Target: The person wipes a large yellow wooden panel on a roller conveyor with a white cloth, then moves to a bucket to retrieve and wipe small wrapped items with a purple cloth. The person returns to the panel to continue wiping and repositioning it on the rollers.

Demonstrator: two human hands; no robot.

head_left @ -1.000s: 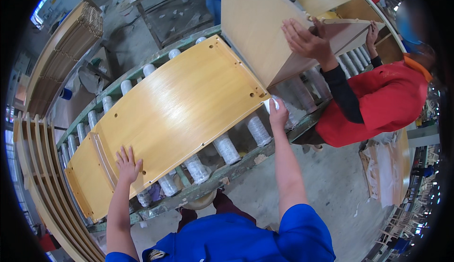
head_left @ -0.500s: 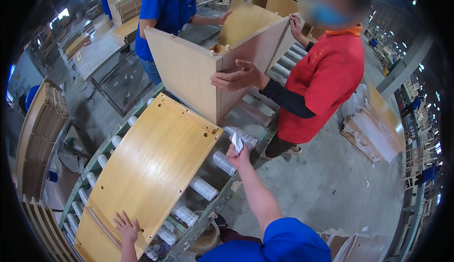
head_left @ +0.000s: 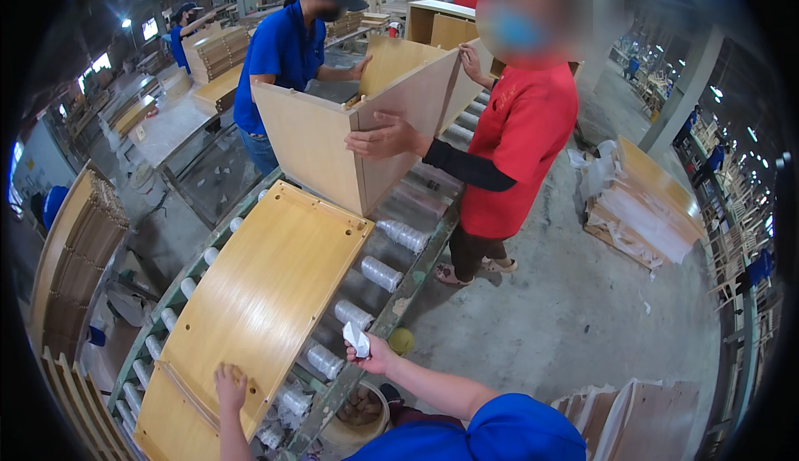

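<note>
Lying on wrapped rollers (head_left: 381, 274), the curved wooden panel (head_left: 250, 286) is being steadied at its near end by the left hand (head_left: 230, 389), which is being laid on the surface with fingers partly bent and nothing seen in its grasp. A folded white sheet (head_left: 356, 339) is being gripped by the right hand (head_left: 380, 356) around the conveyor's right rail (head_left: 402, 299), apart from the panel. A pause in surface or edge work on the panel is seemingly being shown; for any contact by the sheet, the right hand would be needing to be brought left, over the rollers, with the panel being kept from sliding.

At the far end, a pale wooden box (head_left: 308, 141) is standing close against the panel, so room there is being limited; whether they are touching cannot be told. The box is being handled by a co-worker in red (head_left: 524, 153) on the right and a co-worker in blue (head_left: 279, 74) on the far left. A bucket of brownish lumps (head_left: 358, 411) is standing near the right rail, and stacked curved pieces (head_left: 75, 261) are being kept at left.
</note>
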